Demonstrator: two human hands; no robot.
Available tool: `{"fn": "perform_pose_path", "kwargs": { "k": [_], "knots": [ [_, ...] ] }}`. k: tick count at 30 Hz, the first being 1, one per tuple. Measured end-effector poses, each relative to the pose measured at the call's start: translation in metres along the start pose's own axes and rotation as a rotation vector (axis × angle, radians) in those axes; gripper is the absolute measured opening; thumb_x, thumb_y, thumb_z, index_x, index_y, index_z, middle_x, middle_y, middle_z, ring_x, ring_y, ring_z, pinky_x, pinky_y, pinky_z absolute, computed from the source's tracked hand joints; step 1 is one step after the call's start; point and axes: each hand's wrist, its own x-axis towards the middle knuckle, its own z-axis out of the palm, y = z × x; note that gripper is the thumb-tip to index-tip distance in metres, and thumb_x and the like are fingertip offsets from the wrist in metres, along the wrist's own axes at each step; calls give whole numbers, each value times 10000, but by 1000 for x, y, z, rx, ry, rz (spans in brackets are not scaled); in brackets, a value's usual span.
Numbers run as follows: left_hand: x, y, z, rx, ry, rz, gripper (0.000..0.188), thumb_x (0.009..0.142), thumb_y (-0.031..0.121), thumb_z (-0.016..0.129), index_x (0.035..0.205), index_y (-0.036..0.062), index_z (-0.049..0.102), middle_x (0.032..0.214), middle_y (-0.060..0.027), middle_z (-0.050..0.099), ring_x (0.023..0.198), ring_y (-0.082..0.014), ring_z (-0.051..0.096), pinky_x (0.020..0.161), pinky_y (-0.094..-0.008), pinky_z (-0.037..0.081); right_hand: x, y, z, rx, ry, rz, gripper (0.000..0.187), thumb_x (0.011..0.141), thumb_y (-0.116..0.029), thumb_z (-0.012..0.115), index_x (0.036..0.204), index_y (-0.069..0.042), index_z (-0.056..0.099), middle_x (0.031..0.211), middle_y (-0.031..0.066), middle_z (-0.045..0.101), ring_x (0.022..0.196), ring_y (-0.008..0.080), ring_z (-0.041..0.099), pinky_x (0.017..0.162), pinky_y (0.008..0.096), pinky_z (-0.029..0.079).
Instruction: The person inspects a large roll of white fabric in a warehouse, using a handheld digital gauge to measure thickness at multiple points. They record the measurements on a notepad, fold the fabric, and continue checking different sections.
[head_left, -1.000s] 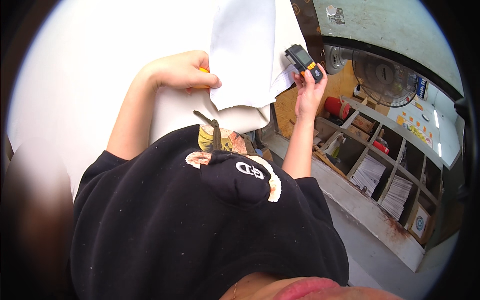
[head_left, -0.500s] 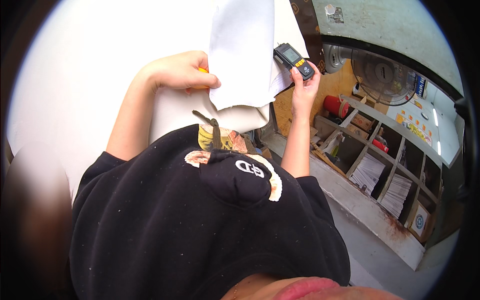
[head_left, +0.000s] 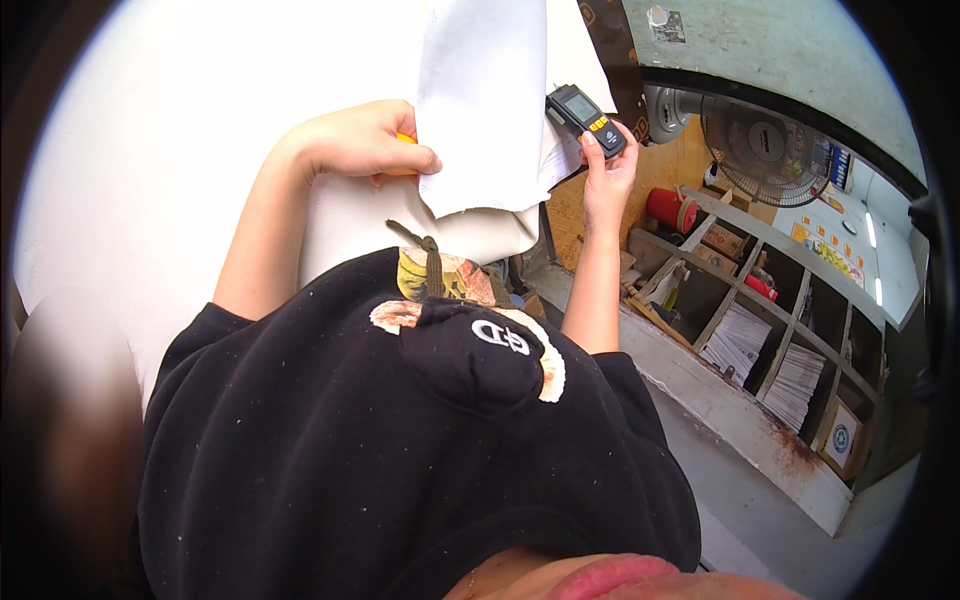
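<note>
At upper center, the left hand (head_left: 372, 145) curls around an orange object (head_left: 405, 141), thumb at the left edge of a white sheet (head_left: 485, 120). The right hand (head_left: 608, 170) grips a black meter (head_left: 588, 121), its top end right beside the sheet's right edge; contact is unclear. A white surface (head_left: 180, 130) stretches broadly across the upper left; a compartmented shelf (head_left: 778, 250) stands well apart at right.

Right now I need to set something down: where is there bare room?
The white surface left of the left hand and forearm looks bare, though glare hides detail. It's crowded between the hands: the pale sheet, then the meter in the right hand. The shelf farther right holds stacked papers.
</note>
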Motion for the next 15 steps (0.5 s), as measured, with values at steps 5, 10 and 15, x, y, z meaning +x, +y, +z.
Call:
{"fn": "perform_pose_path", "kwargs": {
  "k": [5,10,15],
  "knots": [
    [1,-1,0,57,-15,-35,218,874,232,681,826,20,672,647,12,570,553,-77,498,517,-249,422,0,4,-1,-11,15,-36,462,903,-99,741,1276,-23,479,1051,60,619,884,102,587,780,246,495],
    [2,-2,0,51,-18,-39,222,872,237,681,837,18,675,658,18,571,568,-77,508,530,-250,437,0,6,-2,-18,18,-55,462,900,-123,748,1269,-28,488,1012,51,625,813,94,582,710,237,493],
    [0,0,0,68,-12,-31,221,870,236,678,821,20,669,638,25,555,560,-74,501,528,-251,438,1,9,-3,-23,22,-54,460,899,-123,749,1265,-28,488,1008,50,624,805,95,580,702,238,491]
  ]
}}
